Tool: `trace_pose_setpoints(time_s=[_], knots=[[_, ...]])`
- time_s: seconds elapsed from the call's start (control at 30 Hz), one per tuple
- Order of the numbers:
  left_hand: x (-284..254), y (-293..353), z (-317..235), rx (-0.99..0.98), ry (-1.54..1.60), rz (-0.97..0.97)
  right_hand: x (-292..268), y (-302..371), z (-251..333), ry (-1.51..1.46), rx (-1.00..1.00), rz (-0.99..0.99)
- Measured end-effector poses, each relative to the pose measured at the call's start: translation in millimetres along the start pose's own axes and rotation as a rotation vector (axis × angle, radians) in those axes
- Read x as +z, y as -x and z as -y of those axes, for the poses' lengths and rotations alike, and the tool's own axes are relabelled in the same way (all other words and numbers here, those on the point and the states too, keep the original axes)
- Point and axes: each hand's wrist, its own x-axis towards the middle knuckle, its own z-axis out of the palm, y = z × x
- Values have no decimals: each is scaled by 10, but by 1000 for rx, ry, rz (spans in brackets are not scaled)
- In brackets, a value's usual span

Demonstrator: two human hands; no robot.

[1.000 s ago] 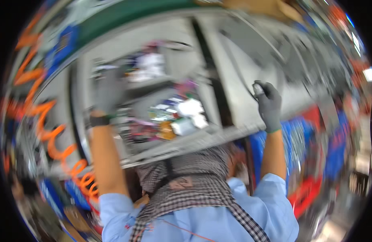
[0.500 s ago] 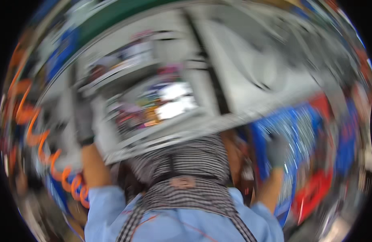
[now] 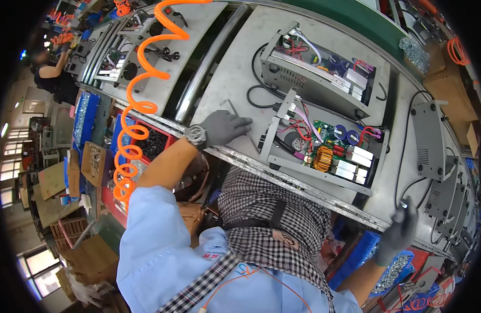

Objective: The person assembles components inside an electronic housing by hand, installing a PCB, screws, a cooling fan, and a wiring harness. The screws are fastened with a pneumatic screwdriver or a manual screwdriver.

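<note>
My left hand [image 3: 224, 128], in a grey glove, lies with fingers stretched out on the metal worktop, just left of an open metal casing [image 3: 324, 148]. That casing holds a green circuit board, a copper-wound coil [image 3: 323, 158], blue capacitors and red and purple wires. Over the front edge of the bench at right is my right hand [image 3: 399, 229], also gloved. Its thumb and fingers are pinched together, with a small shiny bit at the tips that is too small to name. A second open casing [image 3: 316, 78] stands behind the first, a black cable at its left.
A coiled orange air hose [image 3: 141, 107] hangs at left. Blue bins of small metal parts [image 3: 391, 271] sit below the bench at right. Grey panels with cables [image 3: 428, 138] stand on the right. Another person [image 3: 55, 78] works at far left.
The view has swung and sharpened. My right hand has risen from the blue bin of small parts to the bench's front edge, fingers now pinched. My left hand stays left of the casings.
</note>
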Motion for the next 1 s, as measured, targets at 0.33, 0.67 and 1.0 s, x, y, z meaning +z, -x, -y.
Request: trace_pose_setpoints(time_s=[0.33,0.67,1.0], knots=[[-1225,385,-614,-283,-221,-131,1311,72,865,-286,-446,405],[-1105,-152,-1331,-365,12,-752,1513,114,875,-366,-420,446],[-997,-584,-1691,91,251,-673,1555,-35,855,-259,-515,344]])
